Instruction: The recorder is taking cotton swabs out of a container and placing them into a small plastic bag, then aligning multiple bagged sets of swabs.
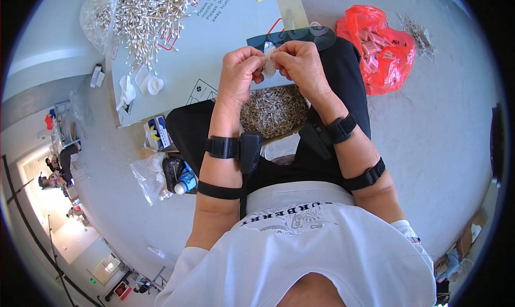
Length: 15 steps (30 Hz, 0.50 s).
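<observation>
Over the near edge of the table, my left hand (241,70) and my right hand (301,64) pinch a small clear plastic bag (269,48) between thumbs and fingers. Both hands are closed on it, one at each side. Whether anything is inside the bag I cannot make out. Below my hands, between my knees, stands a box packed with cotton swabs (273,113). A large loose heap of cotton swabs (153,20) covers the far left of the table (182,65), partly in a clear plastic bag (99,15).
A red plastic bag (394,74) with pink packets sits right of my knee, beside a scattered grey-white pile (417,36). White plastic pieces (127,92) and a small round cup (155,85) lie at the table's left. A blue bottle (186,179) stands below left.
</observation>
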Each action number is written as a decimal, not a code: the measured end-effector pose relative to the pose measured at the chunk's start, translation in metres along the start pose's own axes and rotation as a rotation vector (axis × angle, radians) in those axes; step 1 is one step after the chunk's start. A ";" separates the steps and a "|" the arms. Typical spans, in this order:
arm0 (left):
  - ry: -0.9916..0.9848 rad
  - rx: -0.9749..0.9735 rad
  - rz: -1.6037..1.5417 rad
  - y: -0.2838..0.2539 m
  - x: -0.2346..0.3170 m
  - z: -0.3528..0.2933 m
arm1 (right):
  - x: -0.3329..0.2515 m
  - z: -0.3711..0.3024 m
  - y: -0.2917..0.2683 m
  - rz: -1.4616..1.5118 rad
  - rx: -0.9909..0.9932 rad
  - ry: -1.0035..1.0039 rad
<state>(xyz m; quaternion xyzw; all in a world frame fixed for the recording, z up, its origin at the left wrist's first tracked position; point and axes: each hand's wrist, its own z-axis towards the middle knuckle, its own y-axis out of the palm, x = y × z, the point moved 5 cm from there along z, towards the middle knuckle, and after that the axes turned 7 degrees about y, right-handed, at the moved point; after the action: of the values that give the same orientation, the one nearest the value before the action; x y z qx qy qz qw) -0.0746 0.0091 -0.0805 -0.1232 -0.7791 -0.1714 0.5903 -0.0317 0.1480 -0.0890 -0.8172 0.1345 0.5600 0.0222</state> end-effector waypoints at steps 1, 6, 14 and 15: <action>0.001 -0.001 -0.008 -0.001 -0.001 0.000 | 0.000 0.000 0.001 0.002 -0.001 0.007; 0.010 0.016 0.083 0.005 0.003 0.000 | -0.003 0.003 -0.001 -0.067 0.055 -0.037; 0.075 -0.014 0.136 0.008 0.005 0.002 | -0.011 0.006 -0.004 -0.371 0.180 -0.121; 0.075 -0.015 0.136 0.008 0.005 0.002 | -0.008 0.007 -0.006 -0.371 0.181 -0.121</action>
<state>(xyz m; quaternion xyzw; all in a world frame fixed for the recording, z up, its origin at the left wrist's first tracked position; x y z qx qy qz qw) -0.0745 0.0171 -0.0747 -0.1735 -0.7449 -0.1412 0.6286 -0.0397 0.1564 -0.0848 -0.7875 0.0301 0.5799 0.2063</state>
